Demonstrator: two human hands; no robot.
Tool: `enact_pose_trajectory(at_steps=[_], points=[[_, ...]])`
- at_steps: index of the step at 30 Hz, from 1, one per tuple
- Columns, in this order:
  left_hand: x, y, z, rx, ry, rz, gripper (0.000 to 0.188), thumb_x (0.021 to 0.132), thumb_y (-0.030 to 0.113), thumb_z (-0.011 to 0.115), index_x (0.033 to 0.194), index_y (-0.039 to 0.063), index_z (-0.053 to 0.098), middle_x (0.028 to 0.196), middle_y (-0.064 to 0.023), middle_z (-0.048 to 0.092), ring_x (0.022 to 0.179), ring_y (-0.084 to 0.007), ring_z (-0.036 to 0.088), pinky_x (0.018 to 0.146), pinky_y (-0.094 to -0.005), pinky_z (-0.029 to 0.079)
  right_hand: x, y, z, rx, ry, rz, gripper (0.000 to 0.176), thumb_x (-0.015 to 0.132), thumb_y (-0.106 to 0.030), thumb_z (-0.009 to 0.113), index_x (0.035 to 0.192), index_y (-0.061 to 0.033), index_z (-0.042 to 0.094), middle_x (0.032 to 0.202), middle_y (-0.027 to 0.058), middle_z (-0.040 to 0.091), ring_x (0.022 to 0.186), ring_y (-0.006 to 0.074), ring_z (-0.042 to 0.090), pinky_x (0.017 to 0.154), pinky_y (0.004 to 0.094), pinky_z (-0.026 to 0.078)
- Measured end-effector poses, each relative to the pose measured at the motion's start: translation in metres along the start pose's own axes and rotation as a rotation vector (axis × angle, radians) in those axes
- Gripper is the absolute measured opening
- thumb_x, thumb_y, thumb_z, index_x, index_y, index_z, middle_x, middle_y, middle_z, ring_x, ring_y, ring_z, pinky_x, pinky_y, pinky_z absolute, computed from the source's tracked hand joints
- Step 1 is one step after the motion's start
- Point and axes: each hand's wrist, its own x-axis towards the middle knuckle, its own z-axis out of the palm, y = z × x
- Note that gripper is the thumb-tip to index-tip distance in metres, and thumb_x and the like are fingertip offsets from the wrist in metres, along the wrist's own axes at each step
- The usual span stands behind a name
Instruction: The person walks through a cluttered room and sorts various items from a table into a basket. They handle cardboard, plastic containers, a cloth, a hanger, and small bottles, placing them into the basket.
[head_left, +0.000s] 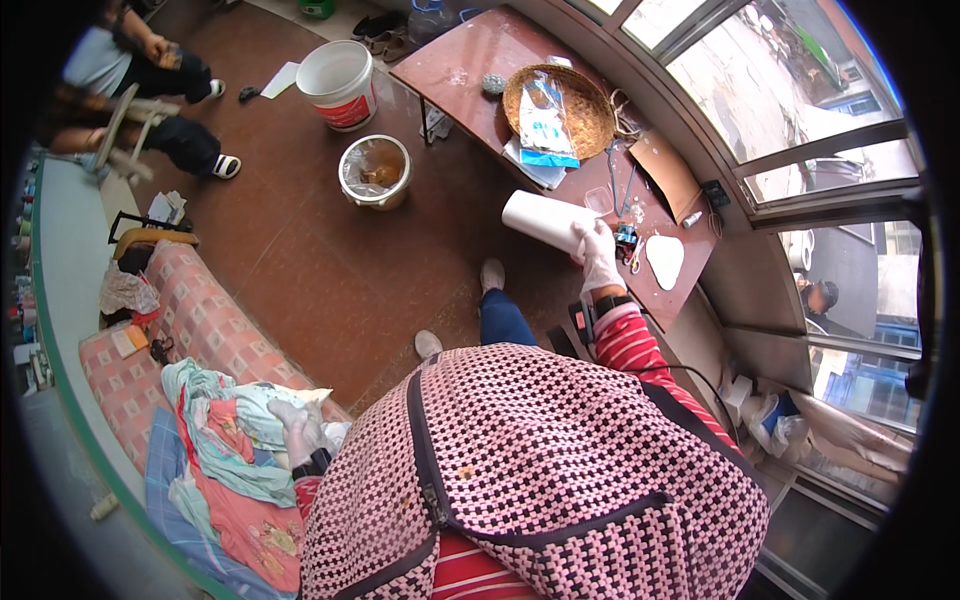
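My right hand (596, 251), in a thin whitish glove, grips one end of a white cylinder (544, 221), perhaps a paper roll, at the edge of the reddish table (465, 67). Just beyond that hand lie a small blue-and-black item (625, 235) and a white rounded flat piece (664, 261). My left hand (300, 435), gloved too, is low at the left, among crumpled light-blue printed cloth (259, 409); whether its fingers grip the cloth is unclear. Pink floral cloth (255, 525) lies beside it.
A round woven basket (592, 97) with a plastic packet (544, 124) stands on the table. A lined bin (375, 169) and a white bucket (335, 79) stand on the floor. A checked pink sofa (202, 300) is at left. Another person (135, 64) is at upper left.
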Motion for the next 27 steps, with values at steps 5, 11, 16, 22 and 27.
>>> enact_pose_trajectory(at_steps=[5,11,16,22,27], points=[[0.005,-0.006,0.03,0.062,0.115,-0.006,0.057,0.088,0.016,0.067,0.138,-0.004,0.05,0.118,-0.0121,0.061,0.105,-0.0248,0.062,0.094,-0.0403,0.05,0.08,-0.002,-0.004,0.232,0.35,0.076,0.043,0.085,-0.021,0.077,0.123,-0.0133,0.058,0.107,0.0079,0.066,0.079,0.0258,0.066,0.056,0.0431,0.056],[0.049,0.036,0.146,0.272,0.027,0.02,0.059,0.088,0.015,0.067,0.14,-0.004,0.048,0.119,-0.0129,0.061,0.107,-0.0252,0.062,0.095,-0.0402,0.05,0.213,0.006,0.007,0.281,0.51,0.016,0.037,0.088,-0.015,0.075,0.121,-0.0079,0.06,0.104,0.0129,0.067,0.085,0.0289,0.068,0.058,0.0435,0.057],[0.081,0.083,0.31,0.52,-0.08,0.056,0.059,0.087,0.01,0.067,0.141,-0.003,0.046,0.12,-0.0135,0.063,0.106,-0.0245,0.064,0.095,-0.0382,0.052,0.308,0.008,0.03,0.511,0.435,0.187,0.049,0.091,-0.019,0.072,0.135,-0.0132,0.051,0.126,0.0159,0.061,0.098,0.0375,0.067,0.07,0.05,0.059],[0.096,0.098,0.504,0.459,-0.237,0.003,0.063,0.088,0.007,0.068,0.145,-0.003,0.041,0.134,-0.0178,0.061,0.119,-0.0282,0.064,0.104,-0.0404,0.051,0.352,0.0,0.039,0.364,0.241,0.344,0.051,0.093,-0.025,0.072,0.138,-0.0133,0.051,0.127,0.0111,0.059,0.112,0.0301,0.061,0.081,0.0493,0.056],[0.129,0.099,0.601,0.43,-0.363,-0.023,0.059,0.088,0.006,0.071,0.14,-0.003,0.045,0.131,-0.0163,0.062,0.12,-0.0266,0.063,0.104,-0.041,0.05,0.359,0.023,0.017,-0.08,0.355,0.118,0.053,0.092,-0.015,0.072,0.134,0.01,0.052,0.116,0.0172,0.067,0.104,0.0227,0.064,0.093,0.0351,0.051]])
